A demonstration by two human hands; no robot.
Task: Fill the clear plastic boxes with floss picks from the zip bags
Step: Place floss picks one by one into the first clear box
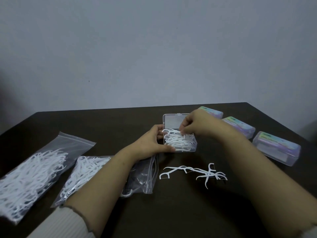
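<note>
An open clear plastic box (193, 146) sits mid-table, its lid (173, 121) tipped back, heaped with white floss picks (176, 141). My left hand (152, 141) grips the box's left side, thumb at the front corner. My right hand (193, 125) hovers over the box and pinches a floss pick (183, 135) above the heap. Several loose picks (193, 172) lie on the table in front of the box. Two zip bags of picks lie at the left: a sealed one (32, 174) and another (82, 172) partly under my left forearm.
Three closed clear boxes with colourful labels stand in a row at the right: (212, 112), (240, 127), (277, 148). The dark table (171, 212) ends at a grey wall behind. A crumpled clear bag end (147, 177) lies near the loose picks.
</note>
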